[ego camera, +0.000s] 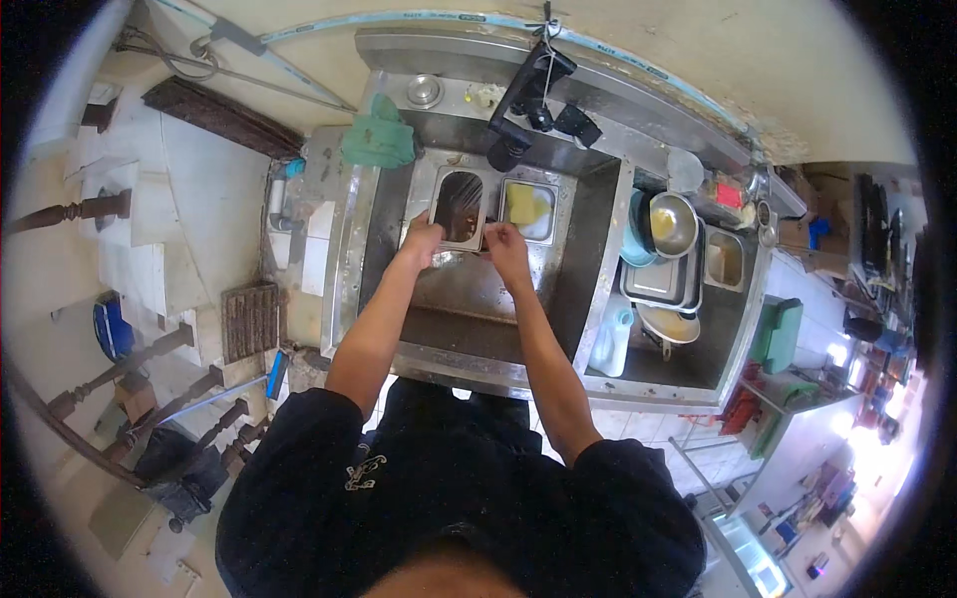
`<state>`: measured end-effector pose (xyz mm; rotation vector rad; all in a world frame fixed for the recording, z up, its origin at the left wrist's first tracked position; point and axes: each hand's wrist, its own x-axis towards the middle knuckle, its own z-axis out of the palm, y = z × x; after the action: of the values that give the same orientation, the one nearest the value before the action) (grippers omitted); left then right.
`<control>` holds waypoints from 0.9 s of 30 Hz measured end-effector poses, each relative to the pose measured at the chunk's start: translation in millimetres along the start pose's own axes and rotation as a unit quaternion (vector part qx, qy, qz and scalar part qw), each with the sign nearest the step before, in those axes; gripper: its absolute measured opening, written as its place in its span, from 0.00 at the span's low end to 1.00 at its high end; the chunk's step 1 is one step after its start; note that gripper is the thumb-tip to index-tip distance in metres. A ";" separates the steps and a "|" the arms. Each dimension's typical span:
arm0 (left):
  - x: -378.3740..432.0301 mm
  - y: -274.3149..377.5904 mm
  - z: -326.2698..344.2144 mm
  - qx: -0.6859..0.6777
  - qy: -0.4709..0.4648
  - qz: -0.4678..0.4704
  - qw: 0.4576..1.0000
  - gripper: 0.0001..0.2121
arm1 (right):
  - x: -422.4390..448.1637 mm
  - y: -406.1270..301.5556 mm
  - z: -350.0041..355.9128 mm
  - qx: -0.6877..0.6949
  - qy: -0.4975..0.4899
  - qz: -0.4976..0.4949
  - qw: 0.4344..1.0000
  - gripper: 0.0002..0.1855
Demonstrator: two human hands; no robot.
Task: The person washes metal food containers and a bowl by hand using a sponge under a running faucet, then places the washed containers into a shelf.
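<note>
A rectangular stainless-steel food pan (pixel 478 196) with a dark brown coating or contents inside is held over the left sink basin (pixel 486 291). My left hand (pixel 425 241) grips its left side near the close corner. At the opposite close corner, the bent fingers of my right hand (pixel 506 250) pinch the rim; the fingertips are partly hidden. Just right of the pan, a smaller steel pan (pixel 553 217) sits in the basin, a yellow sponge (pixel 521 203) and whitish suds or liquid in it.
A black faucet (pixel 516 105) is tied to a pipe above the basin. Green cloth (pixel 380 138) drapes the left rim. The right basin holds a steel bowl (pixel 674 224), trays (pixel 662 278), a frying pan (pixel 669 324) and a plastic jug (pixel 613 341). A drain strainer (pixel 424 91) lies on the back ledge.
</note>
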<state>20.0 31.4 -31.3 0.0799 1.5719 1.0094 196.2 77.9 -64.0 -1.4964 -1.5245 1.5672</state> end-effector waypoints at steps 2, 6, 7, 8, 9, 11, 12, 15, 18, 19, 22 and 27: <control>0.4 -8.5 -13.1 -0.046 0.049 0.001 0.998 0.22 | -7.0 -7.5 -9.2 0.097 -0.019 0.064 0.993 0.11; 19.6 -36.3 -14.9 0.049 0.100 0.089 0.990 0.24 | 18.1 16.6 -45.8 0.086 0.048 0.075 0.992 0.10; 17.1 -40.8 -13.3 0.049 0.129 0.113 0.984 0.24 | 22.8 12.1 -51.9 0.075 0.059 0.064 0.993 0.10; 15.5 -43.9 -13.1 0.048 0.130 0.110 0.984 0.24 | 26.9 7.8 -55.0 0.064 0.070 0.053 0.994 0.10; 14.5 -48.7 -17.6 0.071 0.146 0.113 0.980 0.24 | 28.3 -8.8 -52.7 0.064 0.064 0.057 0.994 0.10; 17.1 -59.1 -27.8 0.092 0.170 0.115 0.974 0.24 | 32.0 -56.3 -47.4 0.227 0.088 0.037 0.969 0.07; 18.1 -61.2 -27.5 0.127 0.199 0.167 0.957 0.24 | 38.0 -61.8 -47.3 0.227 0.086 0.038 0.969 0.07; 8.0 -56.1 -27.5 0.145 0.195 0.194 0.950 0.24 | 62.7 -61.2 -49.7 0.289 0.116 0.014 0.950 0.06; -17.9 -33.8 -16.2 0.168 0.197 0.155 0.953 0.25 | 95.2 6.5 -46.9 0.279 0.126 0.092 0.948 0.07; -19.2 -27.5 -6.5 0.204 0.219 0.146 0.943 0.26 | 109.6 51.5 -54.0 0.243 0.110 0.151 0.952 0.07; -9.4 -28.3 -5.7 0.165 0.154 0.146 0.963 0.27 | 130.9 135.7 -59.7 -0.074 0.066 0.127 0.987 0.14; 0.5 -45.1 -5.8 0.250 0.231 0.195 0.920 0.25 | 152.5 168.3 -23.2 -0.373 0.108 -0.236 0.891 0.30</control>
<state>36.2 0.5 -60.4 0.5635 2.2909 0.9423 230.1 178.9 -265.9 -1.4162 -2.2651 0.5178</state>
